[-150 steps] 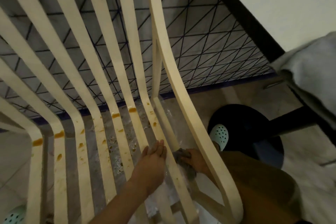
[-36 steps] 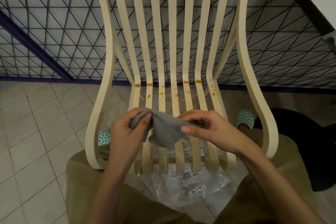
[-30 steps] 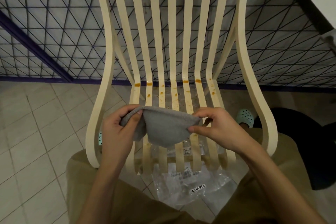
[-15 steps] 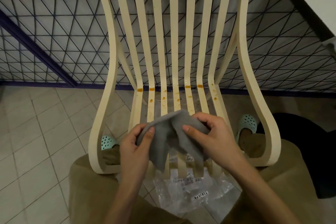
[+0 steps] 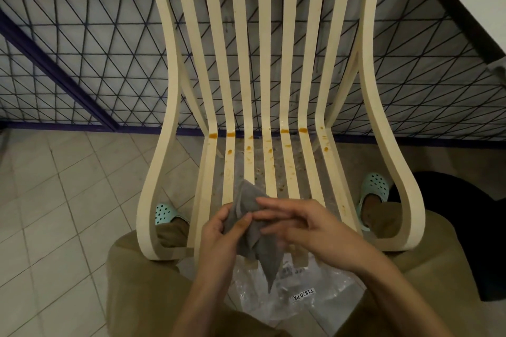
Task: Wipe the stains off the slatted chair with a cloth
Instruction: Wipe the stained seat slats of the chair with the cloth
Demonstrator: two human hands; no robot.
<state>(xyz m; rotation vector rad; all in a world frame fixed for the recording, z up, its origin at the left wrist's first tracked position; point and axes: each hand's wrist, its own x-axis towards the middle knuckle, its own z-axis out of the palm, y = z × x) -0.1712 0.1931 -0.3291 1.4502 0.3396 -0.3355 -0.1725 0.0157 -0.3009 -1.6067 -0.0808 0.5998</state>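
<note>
The left hand [image 5: 219, 232] pinches the grey cloth [image 5: 268, 260] above the seat of the slatted chair [image 5: 169, 90]; the right hand [image 5: 315, 230] lays straight fingers on it. Probably folding. Next, rub the orange stains [image 5: 284, 131].

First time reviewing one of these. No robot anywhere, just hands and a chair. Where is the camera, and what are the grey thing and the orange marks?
No machine here: a person works bare-handed, and the one camera sits on their head, looking down. The left hand grips a grey cloth; the right hand lays its fingers across it, slightly blurred. Ahead stands a cream slatted chair with orange stains near the bend of its slats, not yet wiped. A clear plastic bag lies on the tiled floor beneath.
</note>
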